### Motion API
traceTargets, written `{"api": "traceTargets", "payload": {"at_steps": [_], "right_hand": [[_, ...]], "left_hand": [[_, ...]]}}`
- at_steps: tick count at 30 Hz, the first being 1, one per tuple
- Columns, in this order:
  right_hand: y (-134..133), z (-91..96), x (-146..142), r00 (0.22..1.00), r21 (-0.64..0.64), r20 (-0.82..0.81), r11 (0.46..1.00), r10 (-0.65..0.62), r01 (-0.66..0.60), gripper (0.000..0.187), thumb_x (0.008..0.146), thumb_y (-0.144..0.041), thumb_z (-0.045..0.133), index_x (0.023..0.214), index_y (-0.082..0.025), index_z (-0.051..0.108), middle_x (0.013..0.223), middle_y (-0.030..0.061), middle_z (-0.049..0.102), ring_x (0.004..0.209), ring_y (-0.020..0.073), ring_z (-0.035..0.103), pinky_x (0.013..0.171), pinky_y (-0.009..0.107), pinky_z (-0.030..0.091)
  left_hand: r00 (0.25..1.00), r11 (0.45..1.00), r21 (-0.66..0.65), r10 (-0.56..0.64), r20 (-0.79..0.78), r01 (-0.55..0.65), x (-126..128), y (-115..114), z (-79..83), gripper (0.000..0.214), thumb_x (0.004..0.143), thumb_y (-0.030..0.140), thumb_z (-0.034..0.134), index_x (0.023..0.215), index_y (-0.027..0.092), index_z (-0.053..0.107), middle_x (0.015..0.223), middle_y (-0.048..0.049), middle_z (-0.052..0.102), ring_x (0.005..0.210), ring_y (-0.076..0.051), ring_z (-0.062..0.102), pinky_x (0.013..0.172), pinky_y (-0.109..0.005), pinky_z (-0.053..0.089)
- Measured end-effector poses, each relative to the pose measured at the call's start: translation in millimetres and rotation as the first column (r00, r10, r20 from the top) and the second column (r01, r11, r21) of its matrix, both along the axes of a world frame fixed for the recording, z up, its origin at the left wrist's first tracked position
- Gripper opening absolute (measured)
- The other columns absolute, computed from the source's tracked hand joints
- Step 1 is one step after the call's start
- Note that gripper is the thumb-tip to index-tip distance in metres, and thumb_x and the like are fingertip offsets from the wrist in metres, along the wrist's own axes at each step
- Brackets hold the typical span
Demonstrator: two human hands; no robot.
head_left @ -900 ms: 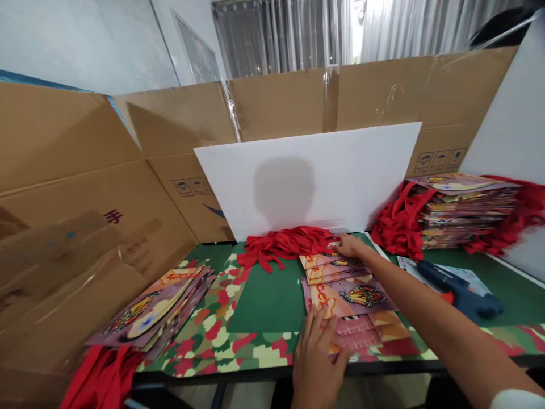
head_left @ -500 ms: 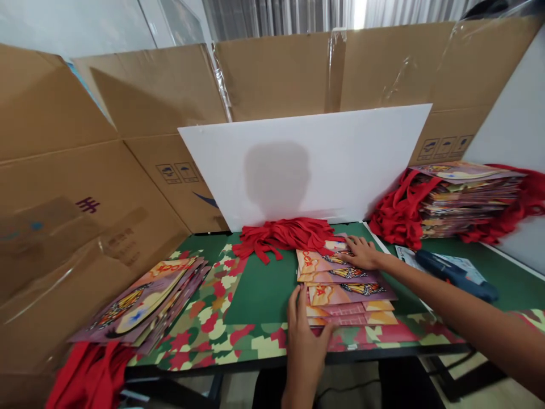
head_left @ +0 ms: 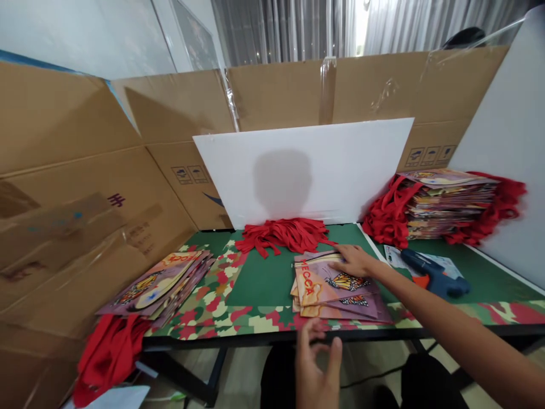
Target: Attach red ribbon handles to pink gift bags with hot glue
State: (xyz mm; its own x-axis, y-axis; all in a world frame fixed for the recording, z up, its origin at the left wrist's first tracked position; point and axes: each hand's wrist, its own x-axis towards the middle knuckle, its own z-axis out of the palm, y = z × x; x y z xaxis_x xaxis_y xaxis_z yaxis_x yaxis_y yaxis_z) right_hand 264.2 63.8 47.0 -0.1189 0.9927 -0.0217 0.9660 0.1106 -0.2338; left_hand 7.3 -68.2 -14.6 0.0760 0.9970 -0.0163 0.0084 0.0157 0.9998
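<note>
Your right hand (head_left: 353,260) is pressing flat, fingers spread, on the far edge of the butterfly-printed paper bags (head_left: 330,287), while your left hand (head_left: 317,369) is hovering released just off the near edge of the counter (head_left: 264,287), gripping nothing. A moment ago the bags were lying fanned out in steps with your left hand pushing on them; now they are sitting gathered into one rough stack at the front of the counter, so the squaring-up looks nearly finished. Just behind the stack a heap of red ribbon handles (head_left: 283,234) is lying against the white board (head_left: 302,170). No open container is showing, only cardboard walls (head_left: 179,108) ringing the counter.
</note>
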Motion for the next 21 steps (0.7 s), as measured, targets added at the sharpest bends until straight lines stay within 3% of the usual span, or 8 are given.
{"api": "traceTargets", "payload": {"at_steps": [2, 4, 6, 9, 14, 17, 19, 21], "right_hand": [[-0.6, -3.3, -9.5, 0.999, 0.013, -0.003, 0.999, 0.033, -0.033, 0.070, 0.100, -0.062, 0.042, 0.148, -0.012, 0.051, 0.147, 0.0187, 0.055, 0.135, 0.0325, 0.051, 0.113, 0.048, 0.034], [-9.2, -4.5, -20.3, 0.999, 0.029, -0.001, 0.999, 0.042, -0.042, 0.067, 0.099, -0.063, 0.044, 0.137, -0.012, 0.060, 0.137, 0.0202, 0.060, 0.130, 0.0354, 0.053, 0.110, 0.052, 0.034], [-23.9, -3.5, -32.6, 0.999, 0.025, 0.000, 0.999, 0.045, -0.045, 0.066, 0.097, -0.065, 0.047, 0.126, -0.009, 0.066, 0.129, 0.0229, 0.063, 0.124, 0.0382, 0.057, 0.108, 0.055, 0.035], [-52.6, -3.0, -53.9, 0.996, -0.034, -0.030, 0.996, 0.078, -0.079, 0.062, 0.095, -0.064, 0.049, 0.115, -0.009, 0.068, 0.117, 0.0228, 0.069, 0.109, 0.0374, 0.065, 0.098, 0.050, 0.044], [-104.1, -7.9, -84.3, 0.946, -0.098, -0.307, 0.985, 0.106, -0.142, 0.057, 0.099, -0.063, 0.040, 0.101, -0.014, 0.069, 0.103, 0.0187, 0.071, 0.092, 0.0325, 0.069, 0.084, 0.042, 0.050], [-123.1, 3.7, -94.3, 0.769, -0.048, -0.623, 0.975, 0.142, -0.219, 0.051, 0.096, -0.065, 0.049, 0.109, -0.018, 0.065, 0.108, 0.0120, 0.071, 0.096, 0.0285, 0.068, 0.087, 0.040, 0.053], [-124.6, 17.1, -101.5, 0.627, 0.077, -0.753, 0.974, 0.198, -0.215, 0.048, 0.097, -0.059, 0.053, 0.123, -0.020, 0.058, 0.117, 0.0104, 0.069, 0.102, 0.0262, 0.067, 0.091, 0.038, 0.054], [-115.9, 27.2, -110.1, 0.574, 0.218, -0.776, 0.965, 0.261, -0.145, 0.046, 0.097, -0.050, 0.057, 0.131, -0.020, 0.051, 0.122, 0.0110, 0.068, 0.105, 0.0256, 0.066, 0.093, 0.038, 0.053]], "left_hand": [[0.940, 0.943, -0.305, -0.020, 0.341, 0.131, 5.2, -13.7, -7.6, 0.062, 0.070, 0.049, 0.087, 0.117, 0.015, 0.065, 0.121, -0.0190, 0.067, 0.114, -0.032, 0.068, 0.098, -0.039, 0.055], [0.846, 0.848, -0.500, 0.131, 0.518, 0.175, 9.0, -19.1, -12.4, 0.058, 0.069, 0.044, 0.088, 0.113, 0.014, 0.066, 0.119, -0.0202, 0.070, 0.114, -0.032, 0.069, 0.098, -0.038, 0.056], [0.793, 0.789, -0.594, 0.258, 0.552, 0.156, 11.9, -20.5, -15.5, 0.049, 0.074, 0.040, 0.084, 0.111, 0.014, 0.065, 0.121, -0.0195, 0.070, 0.115, -0.031, 0.070, 0.096, -0.038, 0.056], [0.739, 0.783, -0.603, 0.315, 0.596, 0.153, 14.3, -25.5, -24.0, 0.055, 0.075, 0.042, 0.083, 0.119, 0.017, 0.061, 0.128, -0.0150, 0.069, 0.118, -0.032, 0.068, 0.097, -0.043, 0.057], [0.739, 0.792, -0.505, 0.559, 0.376, -0.342, -14.8, -45.9, -38.2, 0.059, 0.059, 0.030, 0.091, 0.112, 0.020, 0.066, 0.121, -0.0108, 0.073, 0.132, -0.036, 0.059, 0.110, -0.042, 0.050], [0.784, 0.836, -0.396, 0.517, 0.343, -0.379, -55.1, -45.5, -12.2, 0.063, 0.060, 0.031, 0.090, 0.118, 0.022, 0.069, 0.120, -0.0083, 0.074, 0.128, -0.037, 0.063, 0.108, -0.045, 0.053], [0.837, 0.906, -0.292, 0.402, 0.371, -0.305, -78.3, -28.9, 22.6, 0.068, 0.063, 0.035, 0.088, 0.126, 0.020, 0.068, 0.122, -0.0089, 0.074, 0.121, -0.035, 0.067, 0.102, -0.047, 0.056], [0.917, 0.972, -0.118, 0.232, 0.326, -0.204, -90.6, 1.6, 60.2, 0.061, 0.062, 0.037, 0.087, 0.117, 0.015, 0.072, 0.116, -0.0108, 0.076, 0.113, -0.035, 0.070, 0.098, -0.048, 0.058]]}}
